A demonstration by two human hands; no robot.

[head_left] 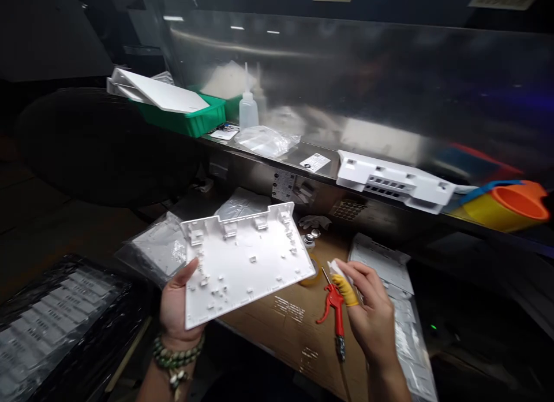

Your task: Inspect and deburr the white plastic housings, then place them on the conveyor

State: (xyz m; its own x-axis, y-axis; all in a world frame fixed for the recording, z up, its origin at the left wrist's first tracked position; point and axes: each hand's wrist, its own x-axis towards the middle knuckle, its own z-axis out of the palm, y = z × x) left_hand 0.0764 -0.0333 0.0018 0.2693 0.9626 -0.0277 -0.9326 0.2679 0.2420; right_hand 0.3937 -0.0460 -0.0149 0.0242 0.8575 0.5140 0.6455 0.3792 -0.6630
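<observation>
My left hand (pixel 177 306) grips a white plastic housing panel (pixel 242 269) by its left edge, thumb on top. The panel is tilted, its inner face with small clips and posts turned up towards me. To its right, my right hand (pixel 367 309) is closed, with a yellow finger cot (pixel 345 290) on the thumb. Between thumb and fingers it pinches a small white piece (pixel 335 268), too little shown to tell its kind. Beside that hand a red air blow gun (pixel 334 306) lies on the brown cardboard (pixel 259 321).
Above, a metal shelf (pixel 298 155) carries a green bin (pixel 186 122), a squeeze bottle (pixel 248 110), a white slotted housing (pixel 393 182) and an orange-yellow cup (pixel 506 203). Bagged white panels (pixel 407 327) lie at right, wrapped parts (pixel 52 321) at lower left. A tape roll (pixel 312 275) sits behind the panel.
</observation>
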